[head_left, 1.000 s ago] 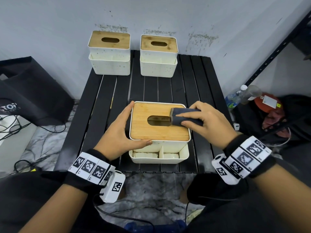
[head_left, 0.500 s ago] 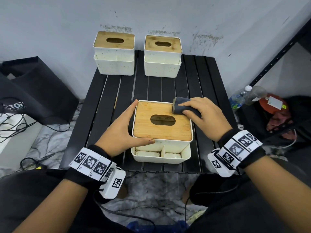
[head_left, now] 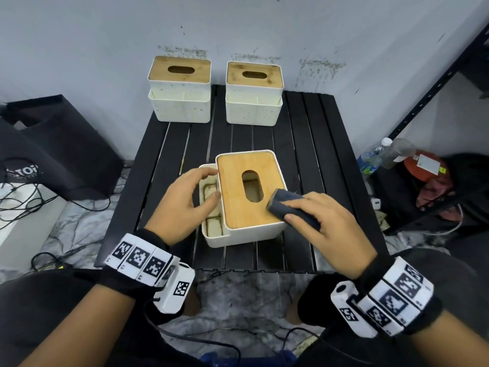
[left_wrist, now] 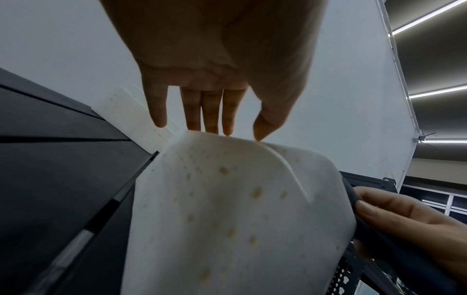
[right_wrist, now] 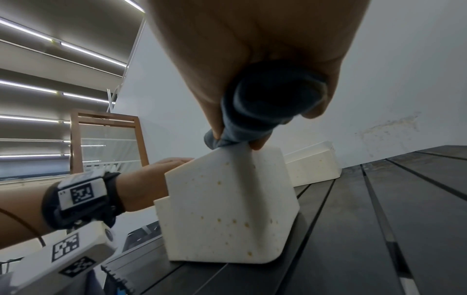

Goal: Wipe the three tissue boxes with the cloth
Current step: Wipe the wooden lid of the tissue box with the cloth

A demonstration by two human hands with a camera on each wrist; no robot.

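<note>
The near tissue box (head_left: 238, 207), white with a wooden lid, stands on the black slatted table (head_left: 312, 144) with its side tray facing left. My left hand (head_left: 195, 189) reaches over that tray, and its straight fingertips (left_wrist: 209, 123) touch the box's rim. My right hand (head_left: 312, 210) grips a folded dark cloth (head_left: 277, 200) and presses it on the lid's near right part, beside the slot. In the right wrist view the cloth (right_wrist: 265, 103) meets the box's top edge (right_wrist: 227, 209). Two more tissue boxes (head_left: 180, 88) (head_left: 254, 94) stand at the table's back edge.
A wall rises right behind the back boxes. A black bag (head_left: 53, 147) and cables lie on the floor at left. Plastic bottles (head_left: 383, 154) and a black metal rack (head_left: 436, 83) are at right. The table's front edge runs just below the near box.
The near box has turned about a quarter turn, so its tray now faces left. My right hand slid the cloth to the lid's near right. My left hand shifted from the corner to the tray.
</note>
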